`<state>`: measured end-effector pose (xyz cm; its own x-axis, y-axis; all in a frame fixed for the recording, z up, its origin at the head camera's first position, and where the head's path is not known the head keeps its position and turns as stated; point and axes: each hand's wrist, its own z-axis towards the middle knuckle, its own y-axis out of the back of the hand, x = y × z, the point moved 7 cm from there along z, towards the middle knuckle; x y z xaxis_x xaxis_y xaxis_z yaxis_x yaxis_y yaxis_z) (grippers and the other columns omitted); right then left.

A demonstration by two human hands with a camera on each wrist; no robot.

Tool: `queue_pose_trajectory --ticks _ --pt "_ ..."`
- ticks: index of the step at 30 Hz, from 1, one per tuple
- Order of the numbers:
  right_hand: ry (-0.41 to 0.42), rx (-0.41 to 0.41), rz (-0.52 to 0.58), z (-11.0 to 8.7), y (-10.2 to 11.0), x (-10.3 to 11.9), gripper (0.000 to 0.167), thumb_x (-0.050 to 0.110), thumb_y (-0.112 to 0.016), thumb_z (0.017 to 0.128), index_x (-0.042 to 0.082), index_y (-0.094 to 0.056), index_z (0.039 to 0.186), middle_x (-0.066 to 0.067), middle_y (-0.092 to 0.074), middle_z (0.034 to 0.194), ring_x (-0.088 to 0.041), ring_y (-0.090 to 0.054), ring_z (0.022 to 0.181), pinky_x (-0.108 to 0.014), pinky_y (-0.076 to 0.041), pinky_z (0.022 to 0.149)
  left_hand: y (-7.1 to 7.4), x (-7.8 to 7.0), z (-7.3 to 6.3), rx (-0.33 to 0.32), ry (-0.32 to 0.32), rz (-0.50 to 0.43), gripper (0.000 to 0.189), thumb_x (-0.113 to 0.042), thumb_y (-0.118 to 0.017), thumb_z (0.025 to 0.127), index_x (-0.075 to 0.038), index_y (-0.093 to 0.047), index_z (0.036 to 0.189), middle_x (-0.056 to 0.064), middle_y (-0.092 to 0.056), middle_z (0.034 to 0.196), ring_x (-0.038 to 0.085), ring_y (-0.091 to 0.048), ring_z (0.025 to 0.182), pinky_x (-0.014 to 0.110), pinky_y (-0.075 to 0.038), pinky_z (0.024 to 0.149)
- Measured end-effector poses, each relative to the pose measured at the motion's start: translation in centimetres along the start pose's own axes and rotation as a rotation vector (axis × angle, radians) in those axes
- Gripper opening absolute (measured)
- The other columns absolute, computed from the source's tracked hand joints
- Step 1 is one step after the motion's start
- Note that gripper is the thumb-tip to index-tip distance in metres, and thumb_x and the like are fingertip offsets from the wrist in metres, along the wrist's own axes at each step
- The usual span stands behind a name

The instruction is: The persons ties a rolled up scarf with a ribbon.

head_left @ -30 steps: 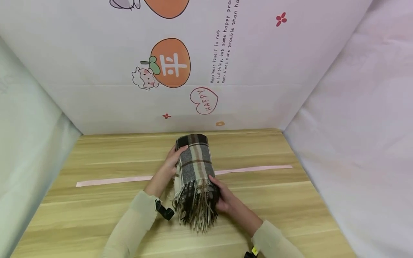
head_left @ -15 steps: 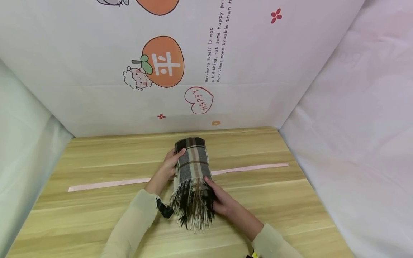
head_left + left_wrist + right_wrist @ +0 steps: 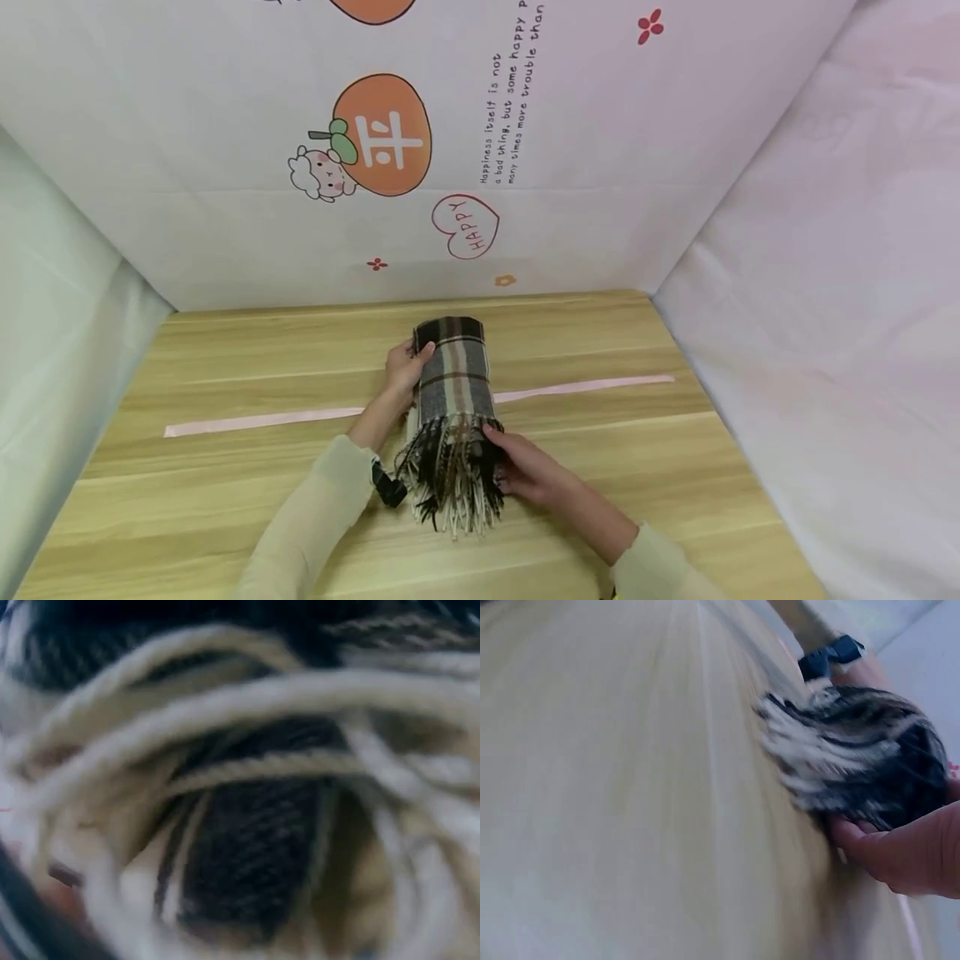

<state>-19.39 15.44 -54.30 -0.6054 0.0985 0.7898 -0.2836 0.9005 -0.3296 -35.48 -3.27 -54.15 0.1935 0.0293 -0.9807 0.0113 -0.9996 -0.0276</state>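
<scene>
A folded plaid scarf (image 3: pixel 453 375) in grey, black, brown and cream lies lengthwise between both hands, its fringe (image 3: pixel 457 492) hanging toward the person. My left hand (image 3: pixel 402 371) grips its left edge near the far end, thumb on top and the other fingers partly hidden beside and under it. At the near right corner, my right hand (image 3: pixel 536 473) holds the scarf where the fringe begins, thumb above and fingers underneath. The right wrist view shows those fingers (image 3: pixel 855 840) beneath the fringed end (image 3: pixel 847 757). Blurred cream tassels (image 3: pixel 247 705) fill the left wrist view.
The wood-grain table (image 3: pixel 247 492) carries a pale pink tape strip (image 3: pixel 262 421) that runs crosswise and passes behind the scarf. A white printed back wall (image 3: pixel 570 208) and white side sheets (image 3: pixel 817 292) enclose the table on three sides.
Both hands keep their hold on the scarf. The right hand has slipped slightly toward the fringe end and outward, and the head view has shifted a little.
</scene>
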Motion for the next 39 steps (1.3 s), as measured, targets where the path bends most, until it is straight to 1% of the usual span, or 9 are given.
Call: queue_pose_trajectory --ticks 3,7,11,15,19,22,25,33,39 --pt "0.005 -0.028 -0.371 0.0 1.0 1.5 0.051 0.045 -0.049 0.103 -0.003 -0.059 0.117 -0.003 -0.063 0.086 -0.013 -0.058 0.068 -0.028 -0.055 0.063 0.8 -0.6 -0.5 -0.004 -0.004 0.129 0.058 -0.026 -0.06 0.101 0.003 -0.041 0.148 0.025 -0.048 0.148 0.037 -0.047 0.138 0.048 -0.043 0.112" --pt "0.117 -0.075 -0.817 0.3 2.6 4.5 0.044 0.037 -0.049 0.105 -0.002 -0.069 0.104 -0.015 -0.068 0.081 -0.02 -0.063 0.071 -0.037 -0.056 0.07 1.5 -1.7 -1.2 0.124 -0.052 0.346 0.06 -0.029 -0.053 0.104 0.002 -0.033 0.152 0.027 -0.044 0.15 0.04 -0.044 0.139 0.051 -0.039 0.114" --pt "0.314 -0.198 -1.018 0.6 4.0 7.7 0.024 0.018 -0.057 0.102 -0.001 -0.071 0.106 -0.016 -0.072 0.093 -0.025 -0.067 0.083 -0.038 -0.056 0.075 2.7 -2.4 -2.6 0.257 -0.165 0.576 0.047 -0.017 -0.048 0.105 0.006 -0.04 0.145 0.03 -0.054 0.138 0.044 -0.052 0.128 0.054 -0.044 0.108" --pt "0.496 -0.313 -1.194 1.9 4.5 10.1 0.016 0.007 -0.063 0.095 -0.001 -0.071 0.106 -0.013 -0.073 0.094 -0.025 -0.067 0.085 -0.037 -0.056 0.077 4.3 -2.6 -4.2 0.332 -0.299 0.786 0.029 -0.003 -0.054 0.099 0.011 -0.056 0.125 0.028 -0.066 0.115 0.041 -0.064 0.108 0.051 -0.052 0.096" --pt "0.546 -0.305 -1.395 4.1 4.3 10.4 0.013 0.007 -0.066 0.093 0.001 -0.072 0.103 -0.012 -0.073 0.093 -0.025 -0.068 0.086 -0.04 -0.057 0.079 5.0 -2.2 -5.1 0.36 -0.406 1.0 0.015 -0.004 -0.064 0.093 0.005 -0.068 0.105 0.017 -0.07 0.097 0.031 -0.065 0.093 0.047 -0.054 0.089" --pt "0.534 -0.294 -1.486 5.4 4.2 9.9 0.01 0.007 -0.069 0.09 0.003 -0.072 0.099 -0.011 -0.071 0.092 -0.024 -0.066 0.085 -0.04 -0.057 0.08 5.1 -1.8 -5.3 0.36 -0.461 1.118 0.009 -0.008 -0.068 0.092 -0.002 -0.071 0.098 0.011 -0.069 0.09 0.025 -0.064 0.087 0.044 -0.054 0.085" --pt "0.551 -0.298 -1.521 6.1 4.1 9.4 0.005 0.006 -0.071 0.088 0.004 -0.071 0.092 -0.009 -0.067 0.087 -0.022 -0.062 0.081 -0.039 -0.055 0.076 5.1 -1.6 -5.4 0.338 -0.474 1.152 0.006 -0.01 -0.07 0.091 -0.006 -0.071 0.095 0.009 -0.069 0.089 0.023 -0.064 0.085 0.043 -0.055 0.083" --pt "0.649 -0.324 -1.563 6.1 3.6 9.1 0.014 0.005 -0.07 0.088 0.009 -0.062 0.078 -0.005 -0.057 0.078 -0.02 -0.053 0.074 -0.034 -0.048 0.065 5.2 -1.2 -5.3 0.344 -0.461 1.124 0.01 -0.01 -0.076 0.086 -0.01 -0.066 0.085 0.001 -0.062 0.077 0.013 -0.055 0.07 0.031 -0.05 0.067" --pt "0.621 -0.183 -1.441 6.5 3.7 9.1 0.008 0.006 -0.058 0.096 0.009 -0.053 0.09 -0.004 -0.057 0.078 -0.016 -0.053 0.071 -0.03 -0.046 0.065 5.0 -0.9 -5.2 0.416 -0.439 1.073 0.013 -0.008 -0.067 0.092 -0.009 -0.063 0.08 -0.001 -0.058 0.071 0.01 -0.048 0.063 0.025 -0.042 0.06"
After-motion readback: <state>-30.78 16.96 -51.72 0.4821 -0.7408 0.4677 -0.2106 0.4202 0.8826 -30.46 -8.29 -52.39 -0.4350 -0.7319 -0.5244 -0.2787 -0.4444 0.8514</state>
